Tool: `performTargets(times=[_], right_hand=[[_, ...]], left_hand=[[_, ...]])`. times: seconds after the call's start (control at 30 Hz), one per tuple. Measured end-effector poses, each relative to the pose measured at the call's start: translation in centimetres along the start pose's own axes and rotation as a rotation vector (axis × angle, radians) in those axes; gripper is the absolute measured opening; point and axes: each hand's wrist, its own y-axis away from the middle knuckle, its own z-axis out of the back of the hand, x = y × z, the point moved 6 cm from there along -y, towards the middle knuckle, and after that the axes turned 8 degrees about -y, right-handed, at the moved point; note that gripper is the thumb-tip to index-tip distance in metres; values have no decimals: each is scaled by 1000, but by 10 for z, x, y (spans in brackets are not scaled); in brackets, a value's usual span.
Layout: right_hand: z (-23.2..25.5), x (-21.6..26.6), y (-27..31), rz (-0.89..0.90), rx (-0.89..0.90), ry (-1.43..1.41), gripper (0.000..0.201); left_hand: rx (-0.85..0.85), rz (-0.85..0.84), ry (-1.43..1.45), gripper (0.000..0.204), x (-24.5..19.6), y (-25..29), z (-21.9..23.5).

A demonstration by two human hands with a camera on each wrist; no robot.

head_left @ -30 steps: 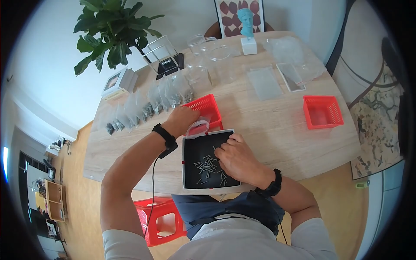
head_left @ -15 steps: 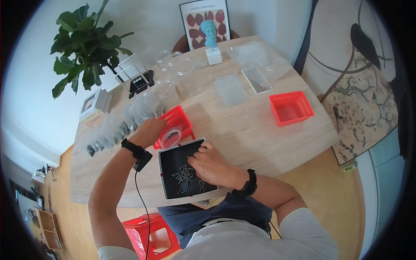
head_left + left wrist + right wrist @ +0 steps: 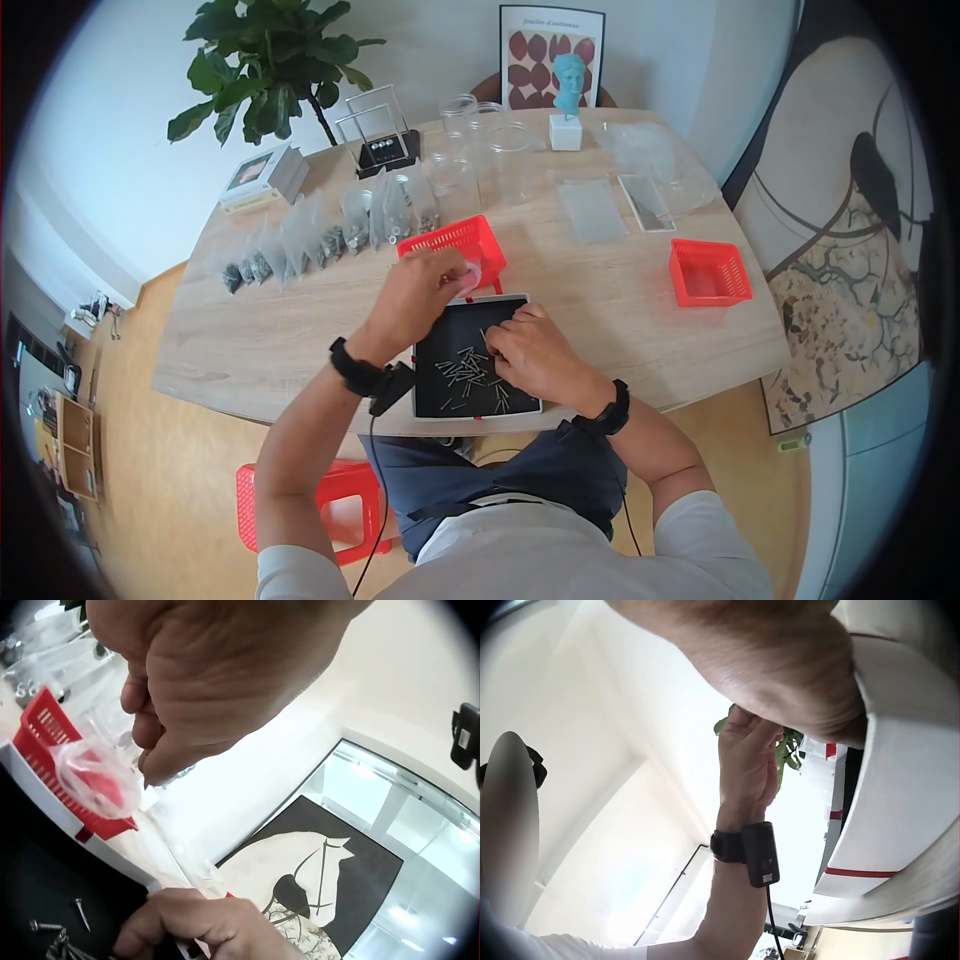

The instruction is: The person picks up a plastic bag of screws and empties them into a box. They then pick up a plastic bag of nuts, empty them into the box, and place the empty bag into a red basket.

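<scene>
A black-lined tray [image 3: 428, 395] with white walls lies at the table's front edge, with many loose screws [image 3: 465, 370] inside. Just behind it is a red basket [image 3: 485, 232], with a clear plastic container [image 3: 97, 784] with a rounded rim at its near side. My left hand [image 3: 420, 292] is above the tray's back left corner, overlapping the container. Its thumb and fingers pinch what looks like a screw [image 3: 146, 782], only a dark pointed tip showing. My right hand [image 3: 540, 355] lies over the tray's right wall, fingers bent down inside; I cannot tell whether they hold anything.
Several clear bags of hardware [image 3: 300, 245] stand in a row at the left. Clear jars [image 3: 510, 160], a desk pendulum [image 3: 385, 150] and a bust [image 3: 568, 95] stand farther back. A second red basket [image 3: 708, 275] sits at the right, near flat clear bags [image 3: 592, 210].
The head view swung left and back. My left hand came from the basket's left side to above the clear container. The right hand stayed at the tray's right wall.
</scene>
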Motion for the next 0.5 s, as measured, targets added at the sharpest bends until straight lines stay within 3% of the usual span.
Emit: performTargets(times=[0.2, 0.5], right_hand=[[13, 5, 1, -56, -4, -35, 12], [45, 18, -16, -47, -147, -88, 9]], left_hand=[[-162, -182, -327, 10, 4, -1, -20], [-205, -20, -349, 16, 21, 28, -9]])
